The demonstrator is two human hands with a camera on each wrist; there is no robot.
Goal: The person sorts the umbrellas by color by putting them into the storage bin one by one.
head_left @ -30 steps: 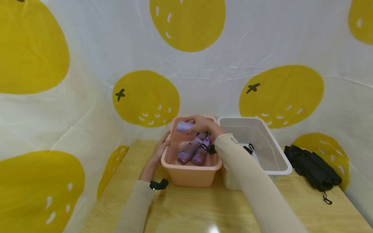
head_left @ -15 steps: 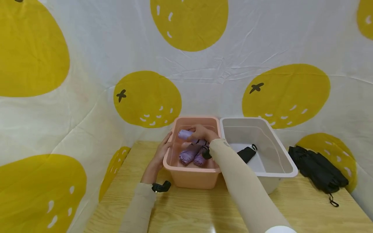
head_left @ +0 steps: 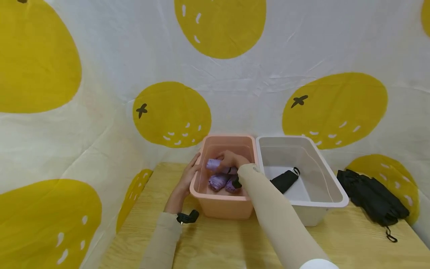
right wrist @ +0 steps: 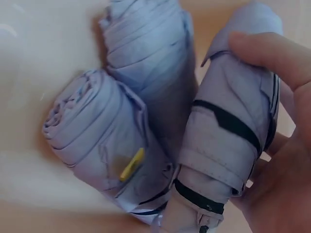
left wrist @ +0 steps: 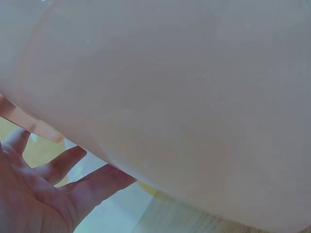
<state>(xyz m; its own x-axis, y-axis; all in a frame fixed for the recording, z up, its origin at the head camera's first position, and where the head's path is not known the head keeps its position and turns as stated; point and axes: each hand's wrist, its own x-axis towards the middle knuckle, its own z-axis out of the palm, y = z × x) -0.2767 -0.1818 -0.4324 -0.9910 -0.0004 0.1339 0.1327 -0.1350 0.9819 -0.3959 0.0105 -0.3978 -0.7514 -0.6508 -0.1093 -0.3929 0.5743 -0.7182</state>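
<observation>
My right hand point(head_left: 229, 158) grips a folded purple umbrella point(right wrist: 221, 116) with dark straps, inside the pink bin point(head_left: 221, 207). In the right wrist view the thumb lies across its upper end and the other fingers are behind it. Two more rolled purple umbrellas, one point(right wrist: 107, 141) with a small yellow tag and another point(right wrist: 148, 58) beside it, lie in the bin just below the held one. My left hand point(head_left: 188, 175) touches the bin's left side near the rim, its fingers extended; the left wrist view shows the fingertips against the outer wall point(left wrist: 170, 97).
Right beside the pink bin stands a light grey bin point(head_left: 322, 172) with a folded black umbrella point(head_left: 285, 181) in it. Another black umbrella point(head_left: 373, 196) with a cord loop lies on the wooden table point(head_left: 215, 246) at the right. A fruit-patterned sheet point(head_left: 242, 101) hangs behind.
My right hand has lowered the held umbrella from near the rim deeper into the pink bin, over the other two. The left hand stays at the bin's side; the view has shifted slightly.
</observation>
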